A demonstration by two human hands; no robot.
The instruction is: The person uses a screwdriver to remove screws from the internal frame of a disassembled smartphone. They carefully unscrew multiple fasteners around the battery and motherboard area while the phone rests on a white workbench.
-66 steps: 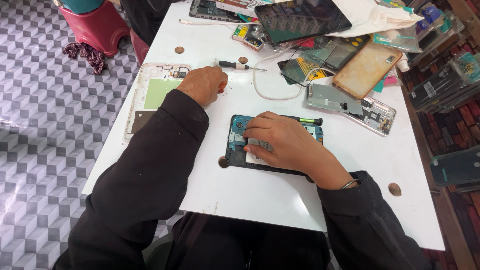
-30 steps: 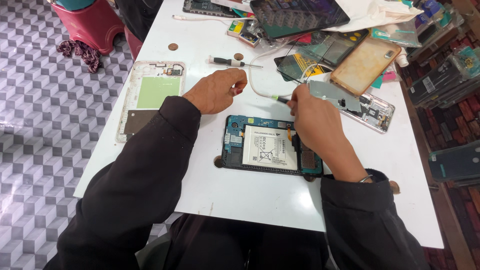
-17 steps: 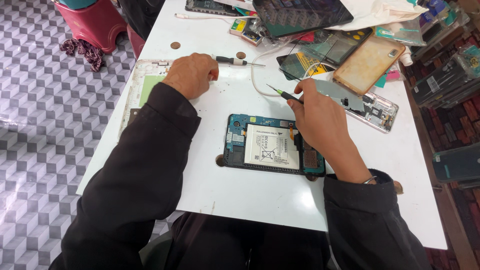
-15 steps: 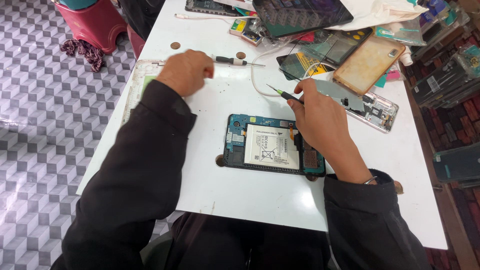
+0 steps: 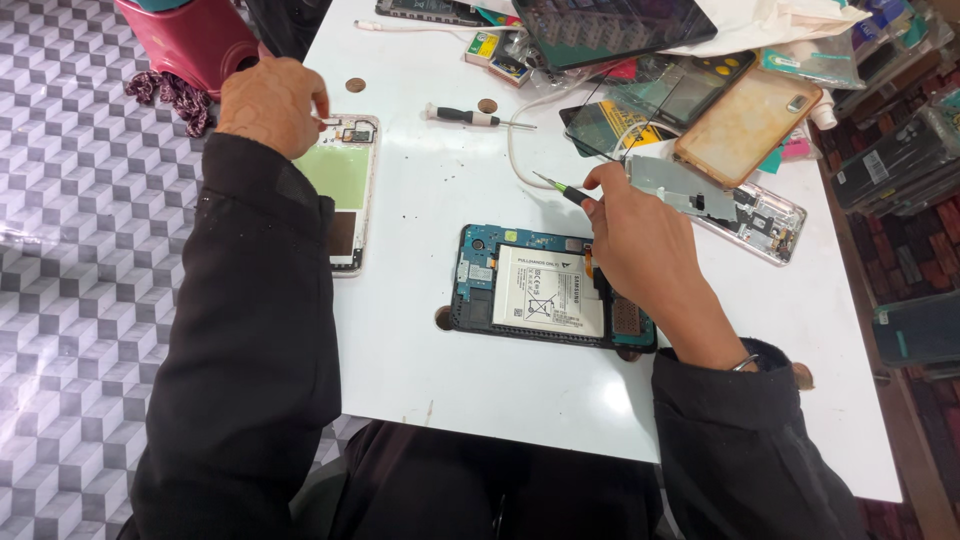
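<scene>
While right hand point(image 5: 640, 240) pinches a screwdriver point(image 5: 556, 187), left hand point(image 5: 272, 103) (grip unclear) touches back cover point(image 5: 345, 190).

Premises: small electronics repair workshop, phones and tablets.
Work surface: white tabletop point(image 5: 450, 380) over a grey cube-patterned tile floor point(image 5: 70, 330).
Evidence, centre: opened tablet point(image 5: 550, 290) lying back off, battery and circuit board exposed.
Evidence, left: detached rear housing point(image 5: 345, 190) at the edge.
Evidence, far side: heap of loose screens, covers and phone cases point(image 5: 745, 125).
Tools: black-handled screwdriver point(image 5: 470, 117) lying loose; a white cable point(image 5: 520, 165) beside it.
</scene>
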